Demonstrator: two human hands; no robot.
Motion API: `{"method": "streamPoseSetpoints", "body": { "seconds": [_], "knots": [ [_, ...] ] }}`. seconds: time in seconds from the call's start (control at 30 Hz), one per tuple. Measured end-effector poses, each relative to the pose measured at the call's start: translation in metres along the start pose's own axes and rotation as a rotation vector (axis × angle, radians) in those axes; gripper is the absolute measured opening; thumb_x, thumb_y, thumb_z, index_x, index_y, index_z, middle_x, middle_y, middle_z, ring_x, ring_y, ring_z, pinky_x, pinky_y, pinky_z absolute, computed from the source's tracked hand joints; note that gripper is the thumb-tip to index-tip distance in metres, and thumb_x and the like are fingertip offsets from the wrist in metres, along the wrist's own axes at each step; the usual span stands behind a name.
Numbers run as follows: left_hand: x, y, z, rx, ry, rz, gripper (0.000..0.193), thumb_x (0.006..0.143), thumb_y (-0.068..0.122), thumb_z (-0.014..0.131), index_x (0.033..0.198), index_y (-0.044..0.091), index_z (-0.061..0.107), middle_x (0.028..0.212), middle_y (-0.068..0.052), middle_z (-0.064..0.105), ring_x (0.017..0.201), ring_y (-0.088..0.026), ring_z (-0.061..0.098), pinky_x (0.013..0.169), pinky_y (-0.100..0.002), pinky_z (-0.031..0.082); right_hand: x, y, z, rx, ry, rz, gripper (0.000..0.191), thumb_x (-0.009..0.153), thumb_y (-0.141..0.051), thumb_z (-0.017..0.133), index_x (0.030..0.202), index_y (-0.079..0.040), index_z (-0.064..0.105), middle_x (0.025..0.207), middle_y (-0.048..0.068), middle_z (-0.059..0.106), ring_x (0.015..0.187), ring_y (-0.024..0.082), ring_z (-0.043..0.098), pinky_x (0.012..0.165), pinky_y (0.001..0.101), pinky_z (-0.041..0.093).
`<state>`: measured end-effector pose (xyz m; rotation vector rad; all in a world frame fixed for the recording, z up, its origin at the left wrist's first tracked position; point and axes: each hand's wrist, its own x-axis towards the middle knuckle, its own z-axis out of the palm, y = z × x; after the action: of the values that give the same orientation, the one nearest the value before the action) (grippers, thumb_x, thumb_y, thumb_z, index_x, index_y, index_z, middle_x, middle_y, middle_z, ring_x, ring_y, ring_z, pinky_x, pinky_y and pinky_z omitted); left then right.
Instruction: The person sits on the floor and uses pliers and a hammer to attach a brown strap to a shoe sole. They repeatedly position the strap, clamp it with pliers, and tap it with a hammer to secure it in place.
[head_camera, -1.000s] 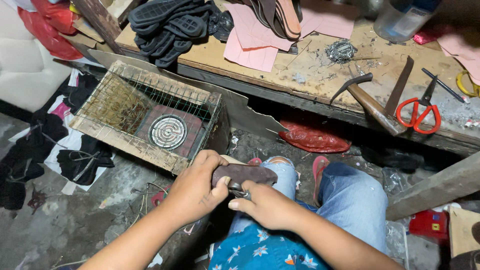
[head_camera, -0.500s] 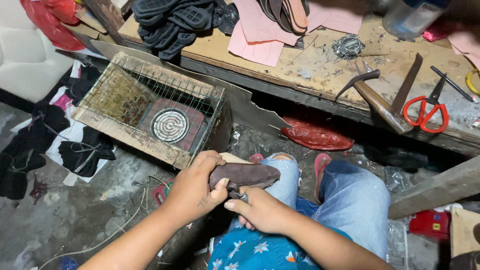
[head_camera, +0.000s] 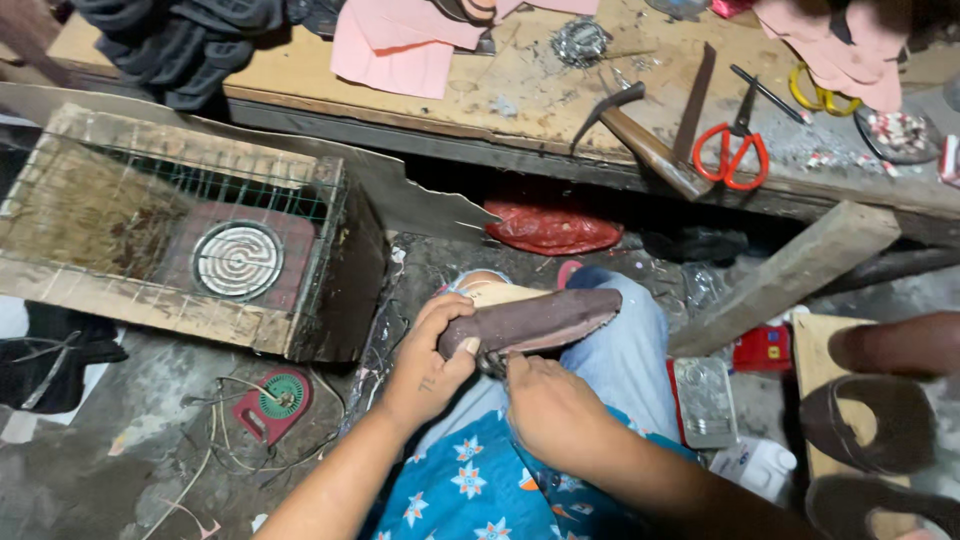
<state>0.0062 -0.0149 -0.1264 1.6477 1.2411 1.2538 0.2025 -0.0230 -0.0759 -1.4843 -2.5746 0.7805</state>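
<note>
So the brown shoe upper (head_camera: 535, 320) sits over the person's knee, long side running left to right, toe end pointing right; the left hand (head_camera: 430, 355) is wrapped around its left end, fingers curled over the top and thumb pressed on the near face, so that hand is closed tight on it; the right hand (head_camera: 550, 405) is right underneath, fingers bunched up against the lower edge of the upper near the middle; it's closed too, but whether it pinches the upper or some small tool I honestly can't tell, the fingertips are hidden.

Up on the wooden tabletop (head_camera: 520, 85) there's a hammer (head_camera: 640, 140), red-handled scissors (head_camera: 735, 150) just beside it, and pink sheets (head_camera: 400, 50) further left; on the floor to the left is a wire-topped wooden box (head_camera: 150, 235) with a round coil heater (head_camera: 237, 260) inside.

Compared with half a second ago: grip looks the same, left hand on the same end, right hand still tucked below; the view has swung right and closer, so the box has slid left and the scissors sit nearer the middle.
</note>
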Motion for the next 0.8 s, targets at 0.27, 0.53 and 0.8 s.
{"method": "streamPoseSetpoints", "body": {
  "seconds": [0.27,0.53,0.8],
  "knots": [
    [-0.007,-0.003,0.005,0.240,-0.044,0.058,0.042,0.084,0.010,0.063,0.126,0.006,0.061,0.138,-0.020,0.055,0.123,-0.043,0.060,0.105,-0.043,0.051,-0.005,0.021,0.006,0.109,-0.093,0.014,0.030,0.084,-0.010,0.057,0.108,0.007,0.055,0.093,0.027,0.069,0.092,0.044,0.067,0.084,0.0544,0.049],
    [-0.007,0.004,0.005,0.230,-0.069,-0.021,0.044,0.083,0.011,0.063,0.126,0.007,0.060,0.139,-0.019,0.055,0.123,-0.043,0.060,0.102,-0.044,0.052,0.008,0.016,-0.009,0.148,-0.296,0.149,0.025,0.089,-0.015,0.055,0.106,0.002,0.057,0.099,0.029,0.069,0.098,0.046,0.066,0.087,0.0537,0.050],
    [-0.007,0.003,0.005,0.221,-0.064,-0.007,0.042,0.085,0.015,0.069,0.125,0.006,0.060,0.140,-0.018,0.056,0.126,-0.042,0.061,0.102,-0.044,0.052,0.003,0.027,0.002,0.183,-0.321,0.173,0.027,0.090,-0.019,0.055,0.108,0.002,0.055,0.097,0.027,0.069,0.096,0.046,0.066,0.086,0.0538,0.049]
  ]
}}
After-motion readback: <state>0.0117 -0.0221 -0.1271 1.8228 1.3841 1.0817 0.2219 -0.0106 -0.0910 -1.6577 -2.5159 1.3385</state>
